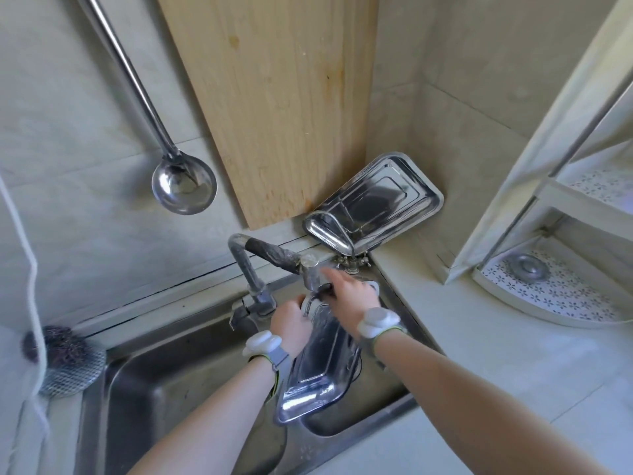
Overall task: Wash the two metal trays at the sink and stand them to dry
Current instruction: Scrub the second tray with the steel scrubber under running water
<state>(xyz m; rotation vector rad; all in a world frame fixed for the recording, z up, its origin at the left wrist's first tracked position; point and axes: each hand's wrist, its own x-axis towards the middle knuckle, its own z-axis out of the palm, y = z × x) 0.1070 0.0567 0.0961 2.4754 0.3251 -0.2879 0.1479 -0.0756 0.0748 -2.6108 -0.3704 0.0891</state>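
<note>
One metal tray (318,371) is over the steel sink (164,389), tilted under the tap spout (310,272). My left hand (289,320) grips its far left rim. My right hand (352,296) is at the tray's far end with fingers stretched out toward the spout; a dark bit shows under the fingers, and I cannot tell what it is. The second metal tray (373,204) stands leaning in the corner behind the tap, against the wooden board (274,108) and the wall.
A steel ladle (183,185) hangs on the tiled wall at left. A wire scourer (65,361) lies at the sink's left edge. A white corner shelf (561,296) stands on the counter at right, with a metal strainer (525,267) on it.
</note>
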